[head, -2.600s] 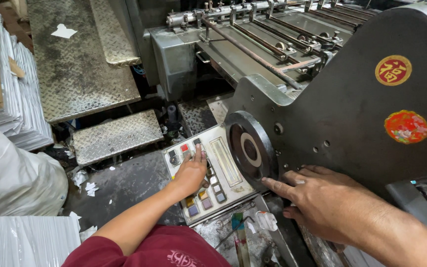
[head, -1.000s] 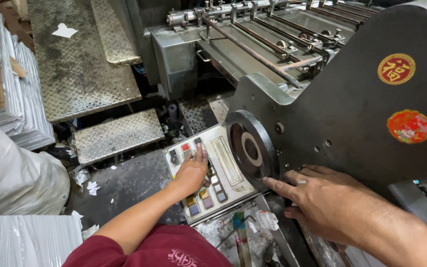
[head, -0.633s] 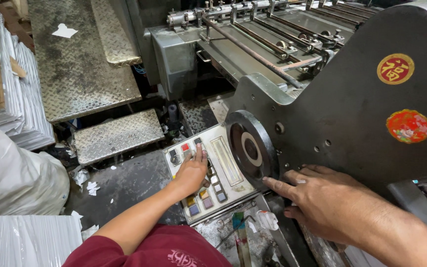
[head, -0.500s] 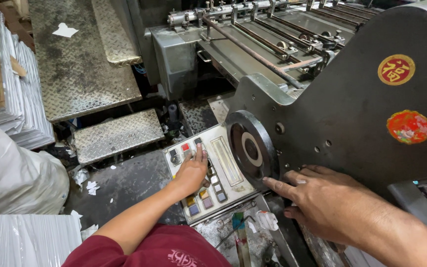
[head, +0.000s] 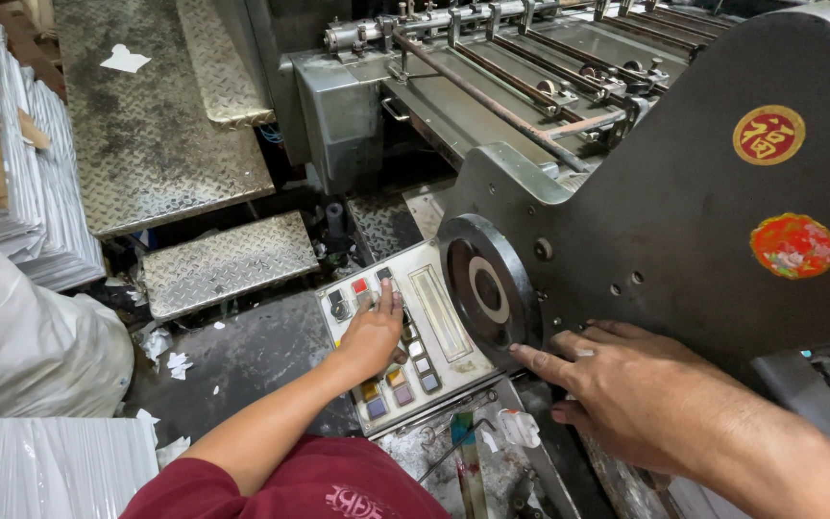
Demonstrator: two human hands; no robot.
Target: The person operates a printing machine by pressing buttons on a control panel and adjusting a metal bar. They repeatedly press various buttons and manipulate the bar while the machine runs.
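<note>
Your left hand (head: 373, 333) lies on the control panel (head: 405, 348), holding nothing, fingers loosely curled with one fingertip stretched up onto the buttons near the panel's top edge. The panel is a tilted, cream-coloured slab with rows of small square keys (red, grey, blue and amber among them), and it sits just beside the round black handwheel (head: 488, 290). Your right hand (head: 629, 392) rests flat and spread on the dark metal side cover (head: 684, 221) of the machine, empty too, its forefinger pointing toward the lower rim of the handwheel. Two round stickers, red and gold, sit on that matte cover. Beyond it run bare steel rods and rollers (head: 530, 77). To your left, scuffed diamond-plate steps (head: 228, 261) lead down to a dark, grimy floor littered with paper scraps, with stacks of white sheets (head: 36, 173) along the edge.
</note>
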